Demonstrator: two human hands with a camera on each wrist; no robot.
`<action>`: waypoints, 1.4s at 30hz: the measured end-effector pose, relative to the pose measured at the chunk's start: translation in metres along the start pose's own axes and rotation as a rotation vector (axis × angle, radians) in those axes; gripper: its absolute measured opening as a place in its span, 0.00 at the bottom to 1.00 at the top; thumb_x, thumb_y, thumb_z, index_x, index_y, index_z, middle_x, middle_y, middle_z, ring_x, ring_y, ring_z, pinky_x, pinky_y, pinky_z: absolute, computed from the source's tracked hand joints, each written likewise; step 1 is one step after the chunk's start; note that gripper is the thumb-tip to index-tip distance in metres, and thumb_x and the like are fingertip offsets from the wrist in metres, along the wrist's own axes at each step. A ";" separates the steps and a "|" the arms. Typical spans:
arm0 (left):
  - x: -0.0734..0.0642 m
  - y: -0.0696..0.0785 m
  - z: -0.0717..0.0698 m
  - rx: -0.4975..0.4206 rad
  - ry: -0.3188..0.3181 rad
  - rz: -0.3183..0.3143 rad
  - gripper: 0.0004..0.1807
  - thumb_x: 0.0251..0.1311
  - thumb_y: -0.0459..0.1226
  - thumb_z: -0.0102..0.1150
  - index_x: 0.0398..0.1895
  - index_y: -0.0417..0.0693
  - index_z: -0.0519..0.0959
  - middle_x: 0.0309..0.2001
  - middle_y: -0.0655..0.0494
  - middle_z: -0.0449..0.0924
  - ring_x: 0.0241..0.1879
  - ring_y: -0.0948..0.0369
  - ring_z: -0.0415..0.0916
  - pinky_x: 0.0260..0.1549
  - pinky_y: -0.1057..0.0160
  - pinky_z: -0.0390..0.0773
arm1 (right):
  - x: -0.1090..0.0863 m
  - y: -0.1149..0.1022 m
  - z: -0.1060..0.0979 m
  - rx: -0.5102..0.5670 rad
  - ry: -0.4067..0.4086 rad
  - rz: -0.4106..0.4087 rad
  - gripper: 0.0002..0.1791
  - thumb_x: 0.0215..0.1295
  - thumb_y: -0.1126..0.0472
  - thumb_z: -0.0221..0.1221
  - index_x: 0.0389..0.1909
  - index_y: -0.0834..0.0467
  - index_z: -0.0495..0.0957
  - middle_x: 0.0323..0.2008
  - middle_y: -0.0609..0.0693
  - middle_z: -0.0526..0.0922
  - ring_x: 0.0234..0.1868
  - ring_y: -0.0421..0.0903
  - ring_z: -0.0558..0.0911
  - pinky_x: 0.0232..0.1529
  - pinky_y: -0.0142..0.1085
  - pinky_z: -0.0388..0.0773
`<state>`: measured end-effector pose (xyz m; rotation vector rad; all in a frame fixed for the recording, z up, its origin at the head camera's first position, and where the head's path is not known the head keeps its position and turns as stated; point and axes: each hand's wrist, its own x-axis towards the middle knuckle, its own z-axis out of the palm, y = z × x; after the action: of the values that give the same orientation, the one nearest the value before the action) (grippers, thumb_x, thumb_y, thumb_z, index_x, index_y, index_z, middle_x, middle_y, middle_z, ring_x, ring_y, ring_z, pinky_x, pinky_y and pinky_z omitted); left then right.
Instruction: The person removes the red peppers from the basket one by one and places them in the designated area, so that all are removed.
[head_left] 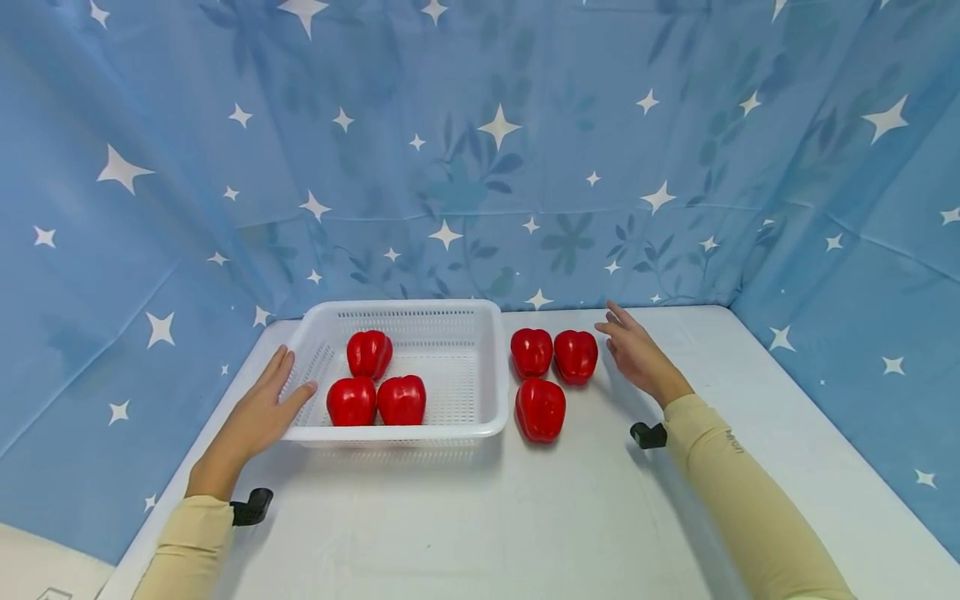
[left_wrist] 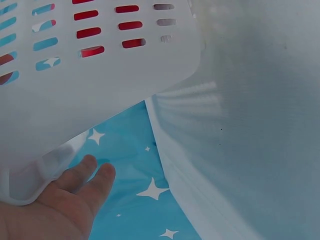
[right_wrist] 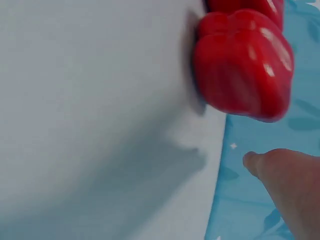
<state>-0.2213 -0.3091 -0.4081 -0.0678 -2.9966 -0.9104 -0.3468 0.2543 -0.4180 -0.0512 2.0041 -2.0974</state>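
Fingers straight, thumb apart, the left hand [head_left: 258, 417] lies at the left rim of a white basket [head_left: 442, 432] holding three red peppers [head_left: 402, 402]. Right of it sits a nearer pepper [head_left: 540, 410], then two farther peppers [head_left: 576, 357]; beside these the right hand [head_left: 636, 350] hovers, fingers loosely extended, holding nothing.

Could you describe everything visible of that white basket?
The white, rectangular, plastic-looking basket has rounded corners, a smooth rim, slotted walls and a perforated floor. It stands upright on the flat white table, with three glossy red bell peppers inside, mostly left of centre. The person's left hand is at its left rim, the thumb reaching over it.
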 end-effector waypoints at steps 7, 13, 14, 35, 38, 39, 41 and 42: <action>0.001 0.000 0.001 0.001 -0.005 -0.007 0.49 0.81 0.54 0.49 0.86 0.37 0.38 0.86 0.33 0.30 0.79 0.25 0.41 0.60 0.16 0.59 | -0.001 -0.019 -0.004 0.233 -0.055 -0.113 0.45 0.87 0.61 0.45 0.87 0.47 0.24 0.87 0.46 0.22 0.85 0.47 0.23 0.83 0.40 0.29; 0.000 0.001 0.000 0.000 -0.003 -0.008 0.49 0.80 0.53 0.49 0.86 0.35 0.38 0.86 0.33 0.31 0.79 0.25 0.41 0.60 0.16 0.60 | -0.003 -0.035 0.005 0.273 -0.114 -0.208 0.43 0.88 0.59 0.44 0.88 0.47 0.27 0.87 0.46 0.25 0.85 0.48 0.25 0.83 0.39 0.32; 0.000 0.000 0.000 -0.001 -0.004 -0.008 0.49 0.80 0.54 0.49 0.86 0.35 0.38 0.86 0.33 0.31 0.79 0.25 0.41 0.60 0.16 0.59 | -0.003 -0.038 0.008 0.279 -0.119 -0.216 0.42 0.88 0.59 0.44 0.88 0.47 0.27 0.87 0.46 0.26 0.85 0.48 0.26 0.83 0.39 0.33; 0.001 0.000 -0.001 0.000 -0.004 -0.001 0.49 0.81 0.55 0.48 0.86 0.36 0.39 0.86 0.33 0.31 0.79 0.25 0.42 0.61 0.16 0.58 | 0.007 -0.075 0.081 0.232 -0.220 -0.245 0.40 0.86 0.58 0.47 0.89 0.55 0.39 0.88 0.53 0.41 0.87 0.51 0.43 0.83 0.41 0.47; 0.001 -0.001 0.000 -0.001 -0.004 -0.005 0.49 0.81 0.56 0.48 0.86 0.36 0.39 0.86 0.33 0.31 0.79 0.25 0.41 0.61 0.16 0.58 | 0.007 -0.077 0.093 0.225 -0.237 -0.250 0.40 0.86 0.57 0.48 0.89 0.55 0.40 0.87 0.54 0.43 0.86 0.52 0.45 0.83 0.41 0.49; 0.001 -0.001 0.000 -0.001 -0.003 -0.006 0.49 0.81 0.56 0.47 0.86 0.36 0.39 0.86 0.34 0.31 0.80 0.26 0.41 0.62 0.16 0.57 | 0.008 -0.078 0.097 0.231 -0.242 -0.254 0.39 0.86 0.58 0.48 0.88 0.56 0.41 0.87 0.54 0.43 0.86 0.52 0.45 0.83 0.41 0.49; 0.002 -0.002 0.001 -0.005 -0.005 -0.012 0.49 0.80 0.57 0.47 0.87 0.37 0.38 0.86 0.34 0.31 0.80 0.26 0.40 0.63 0.16 0.56 | 0.009 -0.079 0.105 0.234 -0.252 -0.261 0.39 0.86 0.58 0.48 0.88 0.56 0.42 0.87 0.54 0.44 0.86 0.52 0.46 0.83 0.42 0.50; 0.002 -0.002 0.001 -0.005 -0.005 -0.013 0.49 0.80 0.57 0.47 0.87 0.37 0.38 0.86 0.34 0.31 0.80 0.26 0.40 0.63 0.16 0.56 | 0.009 -0.080 0.108 0.233 -0.258 -0.263 0.38 0.86 0.58 0.48 0.88 0.56 0.43 0.87 0.54 0.44 0.86 0.52 0.47 0.83 0.42 0.50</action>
<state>-0.2233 -0.3101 -0.4102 -0.0504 -3.0033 -0.9207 -0.3471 0.1488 -0.3343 -0.5420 1.6693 -2.3273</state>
